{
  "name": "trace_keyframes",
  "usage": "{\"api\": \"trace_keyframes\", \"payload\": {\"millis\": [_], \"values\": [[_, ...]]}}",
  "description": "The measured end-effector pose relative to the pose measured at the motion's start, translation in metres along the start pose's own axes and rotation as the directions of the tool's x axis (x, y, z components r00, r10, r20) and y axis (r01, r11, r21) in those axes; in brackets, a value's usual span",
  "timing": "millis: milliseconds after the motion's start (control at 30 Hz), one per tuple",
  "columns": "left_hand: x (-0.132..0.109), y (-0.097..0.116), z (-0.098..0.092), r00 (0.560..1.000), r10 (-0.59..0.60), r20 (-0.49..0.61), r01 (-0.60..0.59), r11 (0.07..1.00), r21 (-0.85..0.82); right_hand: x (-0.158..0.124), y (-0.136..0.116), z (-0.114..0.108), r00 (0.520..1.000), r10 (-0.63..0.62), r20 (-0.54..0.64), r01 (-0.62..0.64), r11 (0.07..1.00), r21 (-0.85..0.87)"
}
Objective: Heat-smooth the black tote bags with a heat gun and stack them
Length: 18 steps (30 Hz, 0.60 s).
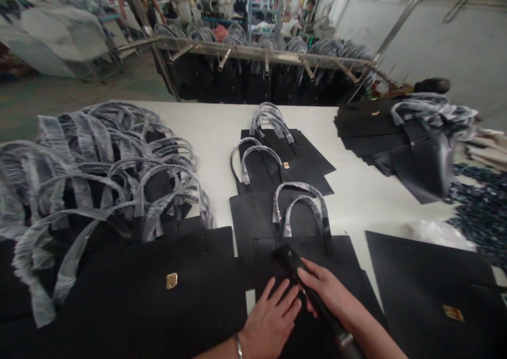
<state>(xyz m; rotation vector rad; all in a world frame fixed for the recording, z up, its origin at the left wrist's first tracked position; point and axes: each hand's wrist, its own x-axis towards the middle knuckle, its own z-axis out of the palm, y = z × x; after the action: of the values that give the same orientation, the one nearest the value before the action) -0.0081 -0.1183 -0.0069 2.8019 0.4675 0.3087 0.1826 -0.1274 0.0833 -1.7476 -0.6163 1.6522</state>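
Seen from the head camera, the person's two hands work at the lower middle of the frame, over a black tote bag (340,261) lying flat on a white work table (368,200). The left hand (271,317) is open, its fingers spread and pressed on the bag's front, with a metal bangle (238,346) on the wrist. The right hand (328,293) is clenched around a black handheld tool (291,261). The tool slants up and left across the bag, its narrow end just beside the left hand, and a metal collar (344,340) shows near the bottom edge. Two handles wrapped in clear plastic (303,203) rise from the bag's top edge.

At the left of the table lies a large heap of black bags (170,281) with similar wrapped handles, the nearest bearing a gold clasp. A smaller stack of bags (285,153) sits at upper middle, and another (415,148) sits at upper right. A black bag panel (435,280) with a gold plate lies at lower right, near crumpled clear plastic (439,232). Dark patterned fabric (481,216) lies past the right edge of the table. Beyond the table, black bags hang from a metal peg rack (257,53), and co-workers (309,8) stand far off at the top.
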Motion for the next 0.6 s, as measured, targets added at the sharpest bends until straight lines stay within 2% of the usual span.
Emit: {"api": "trace_keyframes", "payload": {"millis": [167, 233, 433, 533, 600], "values": [[0.003, 0.003, -0.006, 0.999, 0.032, 0.001, -0.032, 0.999, 0.016, 0.022, -0.025, 0.011, 0.997, -0.042, -0.067, 0.044, 0.998, 0.035], [0.003, 0.003, -0.007, 1.000, 0.020, -0.008, -0.020, 1.000, 0.017, 0.019, -0.024, 0.008, 0.997, -0.030, -0.078, 0.030, 1.000, 0.001], [0.001, 0.000, -0.006, 0.999, 0.030, -0.015, -0.031, 0.999, -0.011, -0.005, -0.001, -0.002, 0.999, 0.040, -0.005, -0.041, 0.996, -0.082], [0.001, 0.001, -0.005, 1.000, 0.023, -0.015, -0.024, 1.000, -0.017, 0.005, -0.007, 0.006, 1.000, 0.013, -0.012, -0.014, 0.998, -0.062], [0.001, 0.002, -0.005, 1.000, 0.016, -0.014, -0.017, 1.000, -0.018, 0.016, -0.018, 0.011, 0.994, -0.057, -0.095, 0.054, 0.998, -0.039]]}}
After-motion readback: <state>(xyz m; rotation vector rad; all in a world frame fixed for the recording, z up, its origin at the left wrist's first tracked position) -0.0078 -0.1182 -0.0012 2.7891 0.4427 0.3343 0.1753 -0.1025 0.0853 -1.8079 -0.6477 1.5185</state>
